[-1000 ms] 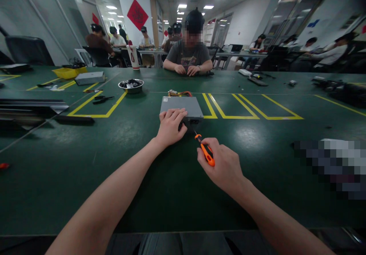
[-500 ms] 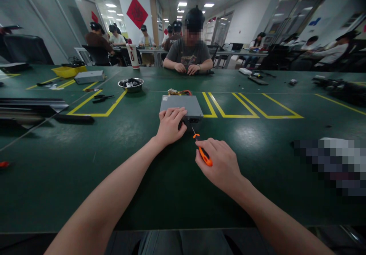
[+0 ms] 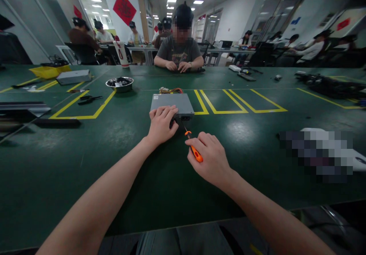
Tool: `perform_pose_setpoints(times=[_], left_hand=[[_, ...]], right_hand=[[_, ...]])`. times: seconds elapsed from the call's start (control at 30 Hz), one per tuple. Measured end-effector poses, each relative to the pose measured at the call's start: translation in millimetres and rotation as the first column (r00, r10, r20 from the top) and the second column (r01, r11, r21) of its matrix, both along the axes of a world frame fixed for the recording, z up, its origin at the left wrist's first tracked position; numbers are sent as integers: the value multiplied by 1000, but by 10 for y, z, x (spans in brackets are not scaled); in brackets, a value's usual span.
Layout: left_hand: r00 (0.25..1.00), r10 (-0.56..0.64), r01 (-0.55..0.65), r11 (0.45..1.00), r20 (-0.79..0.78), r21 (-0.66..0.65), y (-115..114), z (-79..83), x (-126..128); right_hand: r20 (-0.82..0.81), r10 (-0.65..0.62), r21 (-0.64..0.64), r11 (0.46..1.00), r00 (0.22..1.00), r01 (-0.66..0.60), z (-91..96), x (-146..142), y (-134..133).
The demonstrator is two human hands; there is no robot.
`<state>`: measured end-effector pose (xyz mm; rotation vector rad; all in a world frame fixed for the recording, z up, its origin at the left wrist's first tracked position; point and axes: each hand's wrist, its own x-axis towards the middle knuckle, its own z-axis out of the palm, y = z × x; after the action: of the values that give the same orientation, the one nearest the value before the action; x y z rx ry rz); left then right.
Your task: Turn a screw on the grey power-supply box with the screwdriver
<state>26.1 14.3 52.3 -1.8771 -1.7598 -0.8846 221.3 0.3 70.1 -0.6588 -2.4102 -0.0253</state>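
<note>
A grey computer power supply [image 3: 183,101] lies flat on the green table, with a bundle of coloured cables [image 3: 170,91] at its far side. My left hand [image 3: 162,125] grips its near left corner, fingers over the top and thumb down at the near face. In my right hand [image 3: 210,154] is an orange and black screwdriver [image 3: 196,154], fingers closed round the handle. Its thin shaft points away from me at the near face of the power supply, right of my left thumb. Whether the tip touches a screw is too small to tell.
A metal bowl [image 3: 120,88] of small dark parts stands back left, near a yellow tray [image 3: 48,71] and another grey metal box [image 3: 73,77]. Yellow tape [image 3: 228,112] marks the table. Across it sits a person [image 3: 180,50]. Dark cables [image 3: 323,83] lie far right.
The view has turned slightly right, so everything sits further left in the picture. Both hands keep their hold on the power supply and the screwdriver, with little visible movement between them.
</note>
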Motion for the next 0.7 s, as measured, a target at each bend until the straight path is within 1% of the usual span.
perform_pose_setpoints(times=[0.1, 0.23, 0.3, 0.4, 0.47, 0.53, 0.63, 0.7], left_hand=[[1000, -2, 2, 1000, 4, 7, 3, -3, -1], [1000, -5, 5, 1000, 6, 2, 5, -2, -1], [1000, -8, 8, 1000, 9, -4, 4, 0, 0], [1000, -9, 9, 1000, 17, -4, 2, 1, 2], [1000, -11, 11, 1000, 21, -3, 1, 2, 3], [1000, -14, 14, 1000, 22, -9, 0, 3, 3], [1000, -9, 10, 1000, 20, -14, 2, 5, 6], [1000, -11, 11, 1000, 22, -11, 3, 5, 9]], right_hand=[[-18, 0, -54, 999, 1000, -1, 34, -1, -11], [-68, -62, -181, 982, 996, 49, 37, 2, -13], [-69, -69, -174, 983, 995, 56, 21, 5, -9], [-30, -28, -78, 997, 999, 25, 10, 9, -5], [-10, -16, -50, 999, 1000, 16, 20, 9, -8], [-22, -23, -84, 996, 999, 21, 38, 8, -14], [-69, -49, -200, 979, 996, 34, 52, 5, -20], [-85, -65, -224, 974, 994, 44, 47, 3, -21]])
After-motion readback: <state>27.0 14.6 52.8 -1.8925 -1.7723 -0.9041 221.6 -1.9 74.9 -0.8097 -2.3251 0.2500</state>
